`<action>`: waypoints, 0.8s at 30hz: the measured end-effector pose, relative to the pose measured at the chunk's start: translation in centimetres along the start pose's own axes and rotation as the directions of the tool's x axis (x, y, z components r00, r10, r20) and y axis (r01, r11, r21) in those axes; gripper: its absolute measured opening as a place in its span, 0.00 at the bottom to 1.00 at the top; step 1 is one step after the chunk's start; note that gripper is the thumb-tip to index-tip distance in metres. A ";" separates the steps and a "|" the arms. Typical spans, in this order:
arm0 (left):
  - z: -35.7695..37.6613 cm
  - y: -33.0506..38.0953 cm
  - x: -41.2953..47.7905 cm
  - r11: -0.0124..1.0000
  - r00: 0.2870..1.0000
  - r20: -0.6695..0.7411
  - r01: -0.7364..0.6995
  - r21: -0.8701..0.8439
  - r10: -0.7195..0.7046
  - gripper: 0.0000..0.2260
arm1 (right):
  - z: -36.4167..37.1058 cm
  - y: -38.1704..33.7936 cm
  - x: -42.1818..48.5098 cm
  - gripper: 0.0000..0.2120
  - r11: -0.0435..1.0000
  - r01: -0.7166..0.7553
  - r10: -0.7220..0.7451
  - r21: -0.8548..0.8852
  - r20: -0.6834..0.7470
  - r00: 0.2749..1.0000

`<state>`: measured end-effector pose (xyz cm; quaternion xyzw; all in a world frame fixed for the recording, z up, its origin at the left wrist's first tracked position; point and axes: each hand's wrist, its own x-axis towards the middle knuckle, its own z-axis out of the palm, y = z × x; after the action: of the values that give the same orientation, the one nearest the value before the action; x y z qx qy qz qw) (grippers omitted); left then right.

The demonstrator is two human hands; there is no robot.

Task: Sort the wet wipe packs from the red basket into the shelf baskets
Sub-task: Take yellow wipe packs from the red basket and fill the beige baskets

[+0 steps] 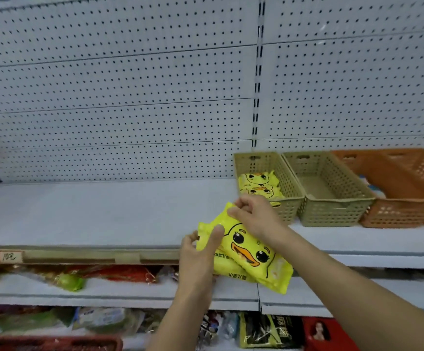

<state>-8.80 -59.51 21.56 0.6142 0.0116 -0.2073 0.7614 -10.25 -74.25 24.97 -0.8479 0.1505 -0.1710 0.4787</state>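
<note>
Two yellow wet wipe packs with a duck face are stacked in front of the shelf edge; the top pack (252, 252) lies over the lower pack (227, 268). My left hand (200, 254) grips their left end, thumb on top. My right hand (254, 215) pinches the far upper corner of the top pack. Behind them on the shelf, the left beige basket (290, 206) holds several more duck packs (259, 184). The red basket (54, 343) shows at the bottom left edge, its contents hidden.
A second beige basket (337, 214) stands right of the first, then orange baskets (403, 211). The white shelf board (92, 211) stretches left. Lower shelves carry packaged goods (66, 279). A pegboard wall (130, 84) rises behind.
</note>
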 end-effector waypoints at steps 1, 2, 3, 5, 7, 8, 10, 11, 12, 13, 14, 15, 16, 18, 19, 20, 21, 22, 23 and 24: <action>0.4 -0.1 0.5 1.000 1.000 -0.003 -0.018 0.006 0.018 0.17 | -0.2 0.3 0.4 0.08 1.000 0.004 -0.004 -0.007 0.001 1.000; 0.9 -0.1 1.1 0.999 0.999 -0.021 -0.037 0.016 0.037 0.17 | -0.6 0.5 0.7 0.09 1.000 -0.006 0.007 -0.023 0.007 1.000; 1.1 -0.1 1.9 0.998 0.997 -0.044 -0.058 0.031 0.059 0.17 | -1.1 0.9 1.3 0.10 0.998 -0.039 0.040 -0.045 0.028 0.999; 1.8 0.2 4.2 0.994 0.991 -0.087 -0.096 0.046 0.100 0.17 | -2.7 1.5 2.6 0.14 0.989 -0.138 0.145 -0.057 0.136 0.980; 2.3 0.7 5.9 0.987 0.982 -0.112 -0.141 0.075 0.149 0.17 | -4.3 1.7 3.6 0.17 0.979 -0.201 0.201 -0.029 0.272 0.941; 2.8 1.0 6.9 0.985 0.981 -0.102 -0.155 0.074 0.162 0.17 | -5.1 1.8 4.6 0.18 0.973 -0.231 0.218 0.008 0.304 0.928; 4.0 1.9 9.2 0.988 0.986 -0.070 -0.153 0.016 0.154 0.14 | -6.4 2.1 7.1 0.15 0.955 -0.280 0.239 0.097 0.310 0.920; 4.4 2.4 10.4 0.989 0.987 -0.062 -0.148 -0.021 0.146 0.13 | -7.2 2.4 8.7 0.13 0.953 -0.278 0.234 0.119 0.289 0.928; 4.7 3.0 11.6 0.987 0.987 -0.062 -0.149 -0.057 0.146 0.13 | -8.2 2.6 10.3 0.11 0.957 -0.262 0.225 0.123 0.254 0.941; 4.8 3.7 12.9 0.984 0.986 -0.072 -0.157 -0.084 0.151 0.13 | -9.1 3.0 12.0 0.09 0.961 -0.241 0.210 0.135 0.206 0.956; 4.8 4.3 14.1 0.981 0.983 -0.088 -0.167 -0.100 0.159 0.13 | -10.2 3.4 13.6 0.08 0.962 -0.219 0.196 0.161 0.149 0.969; 4.5 4.8 15.4 0.979 0.980 -0.109 -0.177 -0.101 0.166 0.13 | -11.2 3.9 15.1 0.07 0.960 -0.206 0.192 0.192 0.085 0.978; 4.3 5.3 16.6 0.978 0.976 -0.132 -0.185 -0.098 0.171 0.13 | -12.2 4.4 16.4 0.07 0.954 -0.204 0.202 0.220 0.030 0.979; 3.8 6.1 18.6 0.976 0.971 -0.161 -0.195 -0.101 0.178 0.13 | -13.4 6.0 18.8 0.08 0.942 -0.223 0.233 0.252 -0.009 0.973; 3.6 6.4 19.5 0.976 0.970 -0.168 -0.194 -0.103 0.175 0.13 | -13.6 6.9 19.6 0.10 0.939 -0.243 0.248 0.244 0.007 0.969; 3.5 6.5 20.2 0.976 0.970 -0.175 -0.190 -0.107 0.169 0.12 | -13.5 7.8 20.3 0.10 0.943 -0.267 0.264 0.201 0.039 0.964; 3.5 6.7 20.9 0.976 0.970 -0.183 -0.183 -0.114 0.161 0.12 | -13.2 8.6 20.8 0.10 0.947 -0.291 0.282 0.135 0.086 0.956; 3.5 6.7 21.5 0.977 0.970 -0.192 -0.175 -0.120 0.150 0.11 | -12.9 9.4 21.4 0.09 0.947 -0.316 0.305 0.062 0.142 0.942; 3.5 6.7 21.9 0.978 0.970 -0.197 -0.167 -0.125 0.141 0.10 | -12.4 10.1 21.7 0.10 0.942 -0.336 0.330 -0.006 0.207 0.921; 3.6 6.7 22.2 0.978 0.971 -0.196 -0.162 -0.129 0.135 0.10 | -11.9 10.6 22.1 0.13 0.935 -0.346 0.354 -0.079 0.273 0.894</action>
<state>12.86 -68.48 22.66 0.5732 0.0515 -0.0901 0.8128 3.38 -97.79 24.79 -0.8293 0.2331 0.0430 0.5060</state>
